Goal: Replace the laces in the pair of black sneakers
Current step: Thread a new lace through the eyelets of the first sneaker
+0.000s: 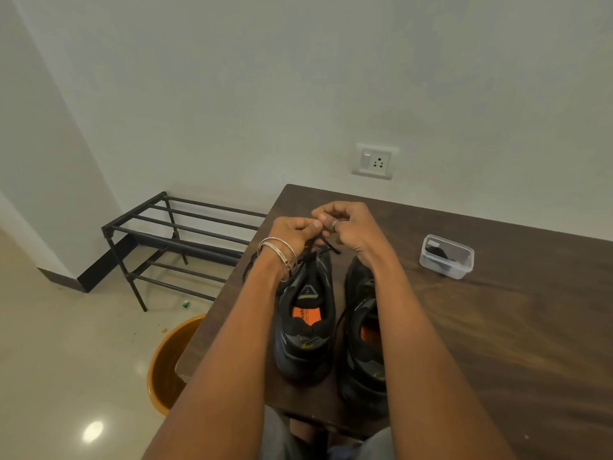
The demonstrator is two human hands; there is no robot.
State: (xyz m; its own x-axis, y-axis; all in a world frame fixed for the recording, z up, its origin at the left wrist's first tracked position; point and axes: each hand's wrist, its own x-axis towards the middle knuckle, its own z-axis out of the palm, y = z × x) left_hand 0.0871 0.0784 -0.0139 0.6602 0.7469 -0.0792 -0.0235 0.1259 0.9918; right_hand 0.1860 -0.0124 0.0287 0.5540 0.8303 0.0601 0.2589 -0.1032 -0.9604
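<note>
I see left hand (296, 232) and right hand (345, 224) both pinching lace (313, 249) above left sneaker (306, 313). Risk: uneven tug unthreads eyelets, tips shoe.

Your forearms cover much of the right black sneaker (363, 343); the dark contents of the clear plastic box (446, 257) near the table's far edge are unreadable.

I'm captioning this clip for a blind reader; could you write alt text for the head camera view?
Both hands, the left hand and the right hand, pinch a black lace above the left of two black sneakers on a dark wooden table. A small clear plastic container sits to the right; a black metal rack and an orange tub stand on the floor.
</note>
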